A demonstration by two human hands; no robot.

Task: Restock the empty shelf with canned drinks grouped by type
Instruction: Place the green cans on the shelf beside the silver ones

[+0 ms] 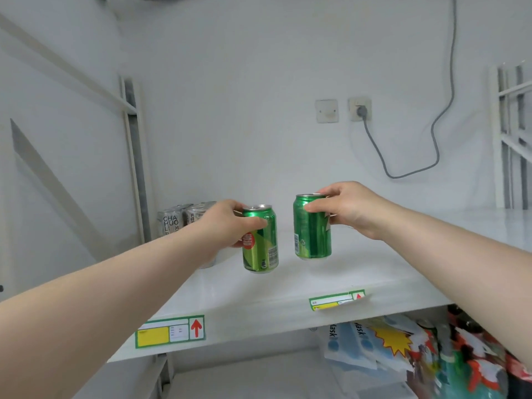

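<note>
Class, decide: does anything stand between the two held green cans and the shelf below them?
Nothing visible does. The left hand grips the left green can, the right hand the right green can, over bare shelf; the silver cans stand back-left.

Left can [260,243] beside right can [312,228] over the shelf [359,275]; stocked cans [175,220] back left (by upright [135,168]).

We see shop. White shelf [359,269] has price tags [169,331] stuck on front edge, with red arrows [196,328] pointing up. Drink cans here: silver cans [172,220] bunched at back left, green can [260,240], second green can [312,226] nearer us. Below, bright packs [475,364] and mask bags [348,341] piled. More white racks [512,133] at right.
</note>
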